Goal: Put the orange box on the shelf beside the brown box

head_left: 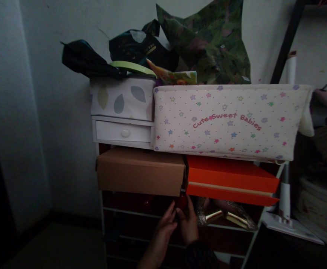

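Both my hands reach into a dark shelf below two boxes. My left hand [163, 228] and my right hand [188, 223] meet around a small dark red round object [181, 201], fingers curled on it. Just above them sit a brown cardboard box [139, 171] and an orange box [230, 179]. Shiny gold and silver items [227, 216] lie on the same shelf to the right of my hands. The light is dim, so the red object's form is unclear.
A white fabric bin [227, 121] printed "Cute Sweet Babies" rests on the boxes, beside a leaf-patterned box [121, 98] over a small white drawer [122, 132]. Dark bags and camouflage cloth [208, 41] are piled on top. A wall is at left, a white stand [285, 194] at right.
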A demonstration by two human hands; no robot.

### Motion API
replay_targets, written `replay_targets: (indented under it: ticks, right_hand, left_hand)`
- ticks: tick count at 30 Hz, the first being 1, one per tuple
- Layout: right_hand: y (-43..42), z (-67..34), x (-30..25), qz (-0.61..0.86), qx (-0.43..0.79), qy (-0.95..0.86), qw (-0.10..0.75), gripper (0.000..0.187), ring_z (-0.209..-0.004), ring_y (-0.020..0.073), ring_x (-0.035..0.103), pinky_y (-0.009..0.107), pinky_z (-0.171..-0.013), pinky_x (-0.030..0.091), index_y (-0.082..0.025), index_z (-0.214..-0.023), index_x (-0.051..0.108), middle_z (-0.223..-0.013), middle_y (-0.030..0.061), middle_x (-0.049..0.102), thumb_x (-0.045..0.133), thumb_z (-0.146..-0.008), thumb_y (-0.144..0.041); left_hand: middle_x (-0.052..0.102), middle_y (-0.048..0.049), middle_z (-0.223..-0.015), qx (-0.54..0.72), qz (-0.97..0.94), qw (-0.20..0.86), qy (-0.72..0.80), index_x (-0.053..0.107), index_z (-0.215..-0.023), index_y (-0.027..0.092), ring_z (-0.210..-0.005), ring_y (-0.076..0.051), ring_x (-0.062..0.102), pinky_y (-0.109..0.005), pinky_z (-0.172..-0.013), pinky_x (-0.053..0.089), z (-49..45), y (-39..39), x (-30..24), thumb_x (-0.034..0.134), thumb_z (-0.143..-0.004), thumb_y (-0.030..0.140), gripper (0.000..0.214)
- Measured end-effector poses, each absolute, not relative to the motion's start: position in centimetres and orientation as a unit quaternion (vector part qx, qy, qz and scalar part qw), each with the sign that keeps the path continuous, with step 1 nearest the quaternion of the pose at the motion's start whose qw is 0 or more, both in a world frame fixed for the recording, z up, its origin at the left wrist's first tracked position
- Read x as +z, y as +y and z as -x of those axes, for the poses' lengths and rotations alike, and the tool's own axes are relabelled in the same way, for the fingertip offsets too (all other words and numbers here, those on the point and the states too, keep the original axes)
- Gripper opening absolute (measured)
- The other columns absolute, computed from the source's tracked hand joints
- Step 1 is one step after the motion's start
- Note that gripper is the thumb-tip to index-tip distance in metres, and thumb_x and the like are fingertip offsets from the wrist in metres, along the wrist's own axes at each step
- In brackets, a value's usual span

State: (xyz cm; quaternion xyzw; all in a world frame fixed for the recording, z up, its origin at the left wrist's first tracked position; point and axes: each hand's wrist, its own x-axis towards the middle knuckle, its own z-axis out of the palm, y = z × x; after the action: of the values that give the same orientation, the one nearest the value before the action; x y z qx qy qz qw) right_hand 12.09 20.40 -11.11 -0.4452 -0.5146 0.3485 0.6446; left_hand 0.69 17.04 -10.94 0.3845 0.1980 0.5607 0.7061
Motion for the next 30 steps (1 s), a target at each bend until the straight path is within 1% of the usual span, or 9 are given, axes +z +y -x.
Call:
replay_targets:
  ticks: [4,7,10,14,18,20,23,26,30]
  right_hand:
    - [20.5,-12.3,-11.6,0.452,0.331,-0.530,0.636,0.072,-0.124,0.0225,0.050,0.044,-0.109,0.035,-0.016,-0.141,0.027,-0.138,0.0143,0.050,0.056,-0.078,-0.037]
    - [20.5,-12.6,-11.7,0.479,0.282,-0.565,0.609,0.067,-0.130,0.0219,0.044,0.045,-0.111,0.031,-0.017,-0.141,0.027,-0.143,0.0135,0.044,0.051,-0.082,-0.036]
    - [20.4,-12.9,-11.4,0.508,0.230,-0.593,0.581,0.066,-0.136,0.0232,0.034,0.048,-0.113,0.026,-0.015,-0.144,0.020,-0.147,0.0151,0.036,0.045,-0.087,-0.036]
    - [19.4,-12.8,-10.2,0.547,0.114,-0.620,0.551,0.076,-0.143,0.0285,0.013,0.054,-0.115,0.017,-0.007,-0.146,0.008,-0.151,0.0222,0.020,0.046,-0.086,-0.033]
    - [17.1,-11.5,-8.9,0.560,0.019,-0.628,0.540,0.068,-0.144,0.0301,0.004,0.055,-0.114,0.016,-0.011,-0.146,0.012,-0.153,0.0197,0.007,0.042,-0.088,-0.031]
    - [15.9,-10.4,-8.9,0.539,0.014,-0.658,0.525,0.063,-0.144,0.0275,0.007,0.053,-0.114,0.020,-0.018,-0.147,0.013,-0.155,0.0139,0.003,0.040,-0.090,-0.029]
    - [15.0,-8.5,-10.0,0.491,0.071,-0.729,0.471,0.062,-0.143,0.0221,0.015,0.047,-0.114,0.027,-0.028,-0.147,0.012,-0.156,0.0063,0.010,0.038,-0.090,-0.022]
    - [15.3,-7.0,-12.0,0.461,0.134,-0.762,0.434,0.074,-0.143,0.0212,0.018,0.044,-0.114,0.029,-0.030,-0.147,0.011,-0.157,0.0034,0.014,0.043,-0.083,-0.013]
    - [16.6,-5.8,-13.7,0.443,0.189,-0.771,0.417,0.095,-0.144,0.0219,0.010,0.046,-0.116,0.022,-0.029,-0.148,0.008,-0.158,0.0014,0.005,0.052,-0.067,-0.007]
  left_hand:
    - [0.049,-0.0034,-0.143,0.558,-0.384,0.707,0.203,0.055,-0.127,0.031,-0.141,-0.021,0.026,-0.039,-0.111,0.026,-0.7,17.2,-11.1,0.060,-0.068,0.012,0.063]
    - [0.049,-0.0036,-0.143,0.560,-0.386,0.699,0.220,0.059,-0.124,0.030,-0.141,-0.022,0.027,-0.039,-0.109,0.028,-0.5,17.0,-10.7,0.061,-0.066,0.012,0.061]
    - [0.053,-0.0057,-0.140,0.572,-0.398,0.671,0.252,0.062,-0.120,0.028,-0.137,-0.025,0.035,-0.039,-0.105,0.034,0.1,16.6,-10.1,0.062,-0.066,0.014,0.056]
    - [0.069,-0.0096,-0.112,0.634,-0.400,0.557,0.357,0.068,-0.105,0.021,-0.109,-0.027,0.060,-0.040,-0.093,0.042,2.0,16.4,-10.0,0.062,-0.071,0.022,0.035]
    - [0.066,-0.0046,-0.097,0.704,-0.322,0.457,0.438,0.064,-0.091,0.021,-0.095,-0.023,0.059,-0.035,-0.083,0.043,4.6,17.2,-10.9,0.063,-0.069,0.028,0.023]
    - [0.061,-0.0031,-0.098,0.727,-0.278,0.428,0.458,0.058,-0.093,0.022,-0.095,-0.022,0.056,-0.035,-0.083,0.042,5.7,17.8,-11.3,0.061,-0.069,0.029,0.025]
    - [0.056,-0.0043,-0.109,0.740,-0.246,0.419,0.465,0.051,-0.101,0.023,-0.101,-0.022,0.055,-0.037,-0.087,0.042,6.4,18.3,-11.6,0.059,-0.071,0.031,0.031]
    - [0.052,-0.0080,-0.122,0.730,-0.253,0.437,0.461,0.049,-0.109,0.023,-0.113,-0.026,0.052,-0.040,-0.093,0.041,6.4,18.4,-11.6,0.060,-0.074,0.035,0.039]
    - [0.044,-0.0087,-0.141,0.717,-0.270,0.446,0.463,0.048,-0.120,0.024,-0.130,-0.028,0.040,-0.041,-0.103,0.035,6.3,18.7,-11.3,0.064,-0.074,0.037,0.051]
